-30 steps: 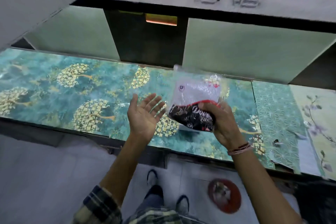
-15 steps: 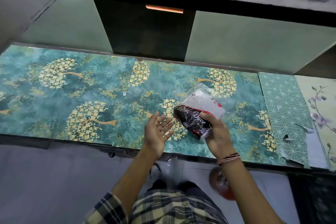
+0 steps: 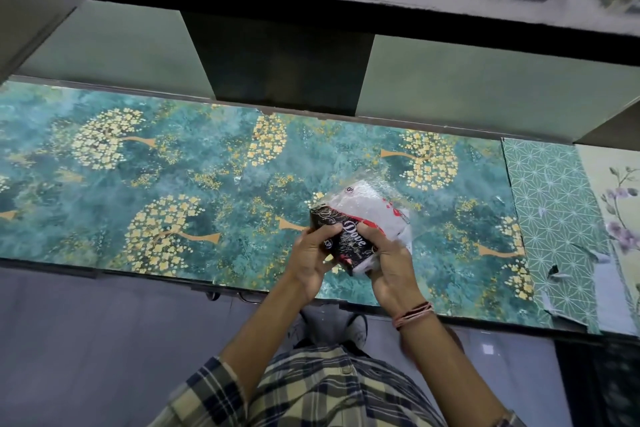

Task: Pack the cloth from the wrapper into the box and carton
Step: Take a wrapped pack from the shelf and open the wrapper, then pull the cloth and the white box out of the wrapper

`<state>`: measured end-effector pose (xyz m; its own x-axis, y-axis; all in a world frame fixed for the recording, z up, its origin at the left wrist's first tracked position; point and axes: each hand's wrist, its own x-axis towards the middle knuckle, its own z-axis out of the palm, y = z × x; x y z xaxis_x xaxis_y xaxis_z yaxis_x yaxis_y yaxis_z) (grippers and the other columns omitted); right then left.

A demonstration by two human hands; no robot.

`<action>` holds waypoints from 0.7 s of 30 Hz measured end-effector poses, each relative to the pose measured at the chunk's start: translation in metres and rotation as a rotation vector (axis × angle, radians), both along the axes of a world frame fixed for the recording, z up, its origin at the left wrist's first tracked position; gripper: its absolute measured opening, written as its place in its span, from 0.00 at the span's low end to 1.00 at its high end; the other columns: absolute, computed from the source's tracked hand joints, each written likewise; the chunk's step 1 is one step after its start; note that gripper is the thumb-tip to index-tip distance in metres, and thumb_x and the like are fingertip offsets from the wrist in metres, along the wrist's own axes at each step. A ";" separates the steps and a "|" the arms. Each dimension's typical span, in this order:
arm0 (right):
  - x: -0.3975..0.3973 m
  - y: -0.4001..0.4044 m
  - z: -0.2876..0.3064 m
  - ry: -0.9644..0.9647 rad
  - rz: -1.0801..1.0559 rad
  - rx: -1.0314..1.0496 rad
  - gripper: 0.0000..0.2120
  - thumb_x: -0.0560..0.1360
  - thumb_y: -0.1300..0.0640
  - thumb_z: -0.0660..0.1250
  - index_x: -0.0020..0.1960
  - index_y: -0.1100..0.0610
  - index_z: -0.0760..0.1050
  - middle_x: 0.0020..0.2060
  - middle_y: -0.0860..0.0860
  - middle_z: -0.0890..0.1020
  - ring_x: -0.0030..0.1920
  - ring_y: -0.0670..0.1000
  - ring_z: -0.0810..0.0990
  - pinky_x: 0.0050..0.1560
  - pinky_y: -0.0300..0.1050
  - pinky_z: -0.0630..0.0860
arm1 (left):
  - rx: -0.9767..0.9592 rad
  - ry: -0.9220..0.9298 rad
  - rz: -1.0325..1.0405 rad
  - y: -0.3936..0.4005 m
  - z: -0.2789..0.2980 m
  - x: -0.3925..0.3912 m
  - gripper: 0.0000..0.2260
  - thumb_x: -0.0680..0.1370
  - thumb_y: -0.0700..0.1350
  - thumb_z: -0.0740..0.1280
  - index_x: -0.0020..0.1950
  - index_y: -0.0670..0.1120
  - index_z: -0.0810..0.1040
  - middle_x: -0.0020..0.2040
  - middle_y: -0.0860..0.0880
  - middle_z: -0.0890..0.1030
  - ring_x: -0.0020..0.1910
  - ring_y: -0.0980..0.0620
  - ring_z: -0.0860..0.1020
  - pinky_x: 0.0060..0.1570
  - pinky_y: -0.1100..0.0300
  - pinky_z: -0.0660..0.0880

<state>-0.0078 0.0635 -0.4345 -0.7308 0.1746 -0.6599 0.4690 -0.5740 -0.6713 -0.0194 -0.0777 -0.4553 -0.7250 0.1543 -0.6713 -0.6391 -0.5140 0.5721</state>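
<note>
Gripping the wrapper together — left hand; right hand — near end.

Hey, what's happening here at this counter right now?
A person stands at a teal patterned counter, gripping a clear plastic wrapper with both hands. The left hand and right hand clasp its dark printed "Dove" end. The cloth seems to be inside still. No box or carton is in view.
</note>
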 end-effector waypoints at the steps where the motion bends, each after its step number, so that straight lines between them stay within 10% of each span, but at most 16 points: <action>1: -0.001 0.002 0.001 0.015 0.033 0.007 0.31 0.69 0.61 0.79 0.67 0.71 0.74 0.60 0.67 0.83 0.51 0.62 0.84 0.50 0.57 0.83 | -0.001 0.001 0.026 0.000 0.000 -0.004 0.28 0.68 0.44 0.78 0.66 0.38 0.79 0.61 0.37 0.84 0.57 0.40 0.82 0.60 0.40 0.78; 5: -0.009 0.033 0.012 0.102 0.034 0.094 0.26 0.73 0.46 0.76 0.61 0.65 0.80 0.51 0.61 0.81 0.51 0.59 0.80 0.53 0.57 0.77 | 0.010 0.016 0.056 -0.008 0.002 -0.018 0.15 0.70 0.41 0.75 0.56 0.41 0.82 0.49 0.43 0.86 0.49 0.43 0.83 0.48 0.50 0.81; 8: -0.025 0.068 0.024 0.171 -0.097 0.223 0.19 0.78 0.53 0.71 0.65 0.62 0.76 0.55 0.54 0.79 0.58 0.55 0.78 0.57 0.50 0.77 | 0.025 0.036 0.064 -0.020 0.010 -0.026 0.07 0.75 0.39 0.71 0.53 0.42 0.82 0.46 0.45 0.86 0.46 0.45 0.84 0.49 0.51 0.82; 12: -0.049 0.093 0.044 0.238 0.133 0.273 0.10 0.78 0.67 0.69 0.60 0.64 0.78 0.50 0.57 0.84 0.53 0.56 0.83 0.62 0.49 0.81 | -0.019 0.045 0.047 -0.036 0.014 -0.036 0.16 0.74 0.40 0.72 0.61 0.40 0.80 0.51 0.43 0.86 0.49 0.44 0.84 0.43 0.54 0.83; 21: -0.062 0.075 0.034 0.161 0.551 0.119 0.09 0.81 0.65 0.66 0.58 0.61 0.82 0.54 0.54 0.87 0.49 0.47 0.87 0.46 0.39 0.83 | -0.100 0.156 -0.105 -0.040 0.018 -0.048 0.20 0.70 0.44 0.73 0.62 0.44 0.80 0.50 0.46 0.85 0.48 0.46 0.83 0.50 0.48 0.82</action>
